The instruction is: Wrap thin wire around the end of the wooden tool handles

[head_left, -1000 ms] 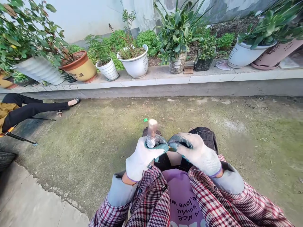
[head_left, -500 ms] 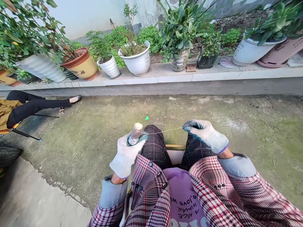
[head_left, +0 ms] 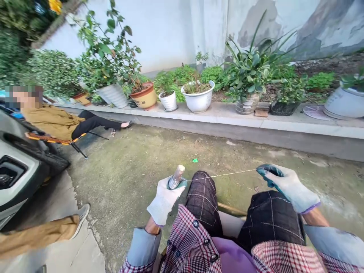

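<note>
Thread (head_left: 222, 175) taut between spool (head_left: 176, 177) in left hand (head_left: 163, 199) and right hand (head_left: 287, 185)

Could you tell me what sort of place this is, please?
Most likely an outdoor home courtyard: a mossy concrete ground, a raised concrete ledge lined with potted plants such as the white round ceramic pot, and a weathered plastered wall.

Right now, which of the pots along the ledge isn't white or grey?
The terracotta-and-yellow pot, standing between the ribbed white pot and the small white ribbed pot; it alone is brownish-orange with a yellow body.
</note>
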Demonstrator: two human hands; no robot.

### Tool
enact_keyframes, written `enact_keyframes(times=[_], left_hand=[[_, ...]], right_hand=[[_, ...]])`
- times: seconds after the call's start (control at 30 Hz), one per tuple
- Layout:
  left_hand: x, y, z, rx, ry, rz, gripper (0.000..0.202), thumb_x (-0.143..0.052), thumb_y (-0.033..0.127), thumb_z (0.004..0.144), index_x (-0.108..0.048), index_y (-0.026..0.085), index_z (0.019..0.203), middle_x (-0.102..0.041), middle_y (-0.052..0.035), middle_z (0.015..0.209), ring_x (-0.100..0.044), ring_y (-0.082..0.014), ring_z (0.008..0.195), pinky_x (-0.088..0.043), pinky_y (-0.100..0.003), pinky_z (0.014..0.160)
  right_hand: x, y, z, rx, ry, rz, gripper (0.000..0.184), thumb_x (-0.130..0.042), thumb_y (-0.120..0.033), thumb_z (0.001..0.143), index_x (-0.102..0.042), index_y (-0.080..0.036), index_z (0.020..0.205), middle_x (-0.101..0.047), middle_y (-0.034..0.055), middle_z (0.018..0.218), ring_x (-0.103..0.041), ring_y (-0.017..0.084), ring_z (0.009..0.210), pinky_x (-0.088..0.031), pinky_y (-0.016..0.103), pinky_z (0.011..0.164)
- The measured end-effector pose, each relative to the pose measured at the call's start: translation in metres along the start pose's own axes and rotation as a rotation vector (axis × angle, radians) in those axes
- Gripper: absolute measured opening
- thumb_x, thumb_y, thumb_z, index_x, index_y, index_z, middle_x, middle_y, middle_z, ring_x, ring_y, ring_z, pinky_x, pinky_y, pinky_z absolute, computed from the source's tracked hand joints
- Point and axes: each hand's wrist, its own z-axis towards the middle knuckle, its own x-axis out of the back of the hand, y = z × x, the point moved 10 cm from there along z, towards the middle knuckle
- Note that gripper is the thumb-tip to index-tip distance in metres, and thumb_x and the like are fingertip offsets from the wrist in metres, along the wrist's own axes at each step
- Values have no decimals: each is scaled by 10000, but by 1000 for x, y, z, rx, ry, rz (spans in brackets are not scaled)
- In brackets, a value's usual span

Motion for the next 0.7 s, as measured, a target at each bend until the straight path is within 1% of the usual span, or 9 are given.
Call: enact_keyframes(times=[0.1, 0.17, 0.23, 0.3, 0.4, 0.5, 0.6, 0.67, 0.7], left_hand=[[15, -6, 5, 13, 42, -37, 232, -755, 349, 592, -663, 148, 662, -568, 9, 608, -481, -114, 572, -382, -230, 515], [29, -13, 10, 36, 75, -79, 242, -762, 354, 599, -655, 147, 665, -555, 17, 598, -469, -107, 559, -378, -228, 512], [54, -19, 16, 45, 149, -107, 263, -771, 354, 574, -678, 136, 689, -571, 15, 597, -462, -101, 539, -374, -229, 503], [87, -22, 21, 44, 254, -129, 321, -776, 354, 529, -712, 119, 737, -589, 11, 588, -443, -94, 498, -354, -232, 473], [136, -24, 22, 38, 389, -165, 381, -766, 361, 518, -730, 107, 799, -584, 19, 564, -417, -87, 446, -337, -236, 430], [167, -27, 20, 20, 463, -191, 390, -770, 369, 526, -730, 115, 818, -563, 35, 540, -422, -93, 431, -350, -241, 417], [166, -40, 18, 54, 470, -222, 395, -773, 384, 483, -723, 120, 772, -568, 28, 548, -404, -88, 414, -324, -241, 404], [147, -55, 20, 111, 428, -209, 386, -766, 382, 460, -713, 119, 737, -575, 15, 564, -392, -83, 425, -312, -241, 414], [133, -61, 22, 135, 392, -186, 370, -762, 378, 464, -705, 119, 722, -568, 14, 566, -390, -83, 442, -312, -240, 427]], right_hand=[[4, -15, 12, -27, -69, 23, 210, -839, -381, 712, -829, -205, 826, -703, 83, 726, -576, 141, 582, -476, 247, 496], [13, -24, 21, -40, -57, -5, 115, -813, -291, 747, -835, -219, 833, -716, 88, 762, -579, 130, 597, -477, 241, 522], [29, -29, 32, -45, 7, -56, 90, -819, -232, 716, -834, -208, 801, -711, 90, 735, -566, 130, 564, -462, 257, 503], [44, -29, 47, -39, 54, -114, 109, -816, -218, 699, -833, -198, 805, -712, 95, 723, -558, 137, 537, -452, 283, 491], [58, -14, 71, -41, 78, -180, 202, -817, -248, 703, -831, -193, 896, -746, 111, 810, -583, 146, 560, -471, 302, 529], [67, 18, 91, -77, 147, -249, 282, -770, -277, 771, -816, -153, 1021, -763, 136, 869, -606, 146, 566, -481, 311, 565], [65, 57, 106, -143, 221, -294, 321, -674, -287, 861, -796, -96, 1088, -760, 134, 784, -617, 143, 525, -489, 301, 573], [51, 72, 115, -124, 174, -340, 261, -647, -236, 870, -817, -76, 988, -760, 134, 730, -660, 156, 528, -501, 276, 573], [47, 68, 117, -41, 186, -414, 207, -655, -198, 850, -831, -94, 884, -758, 123, 695, -674, 160, 519, -499, 261, 561]])
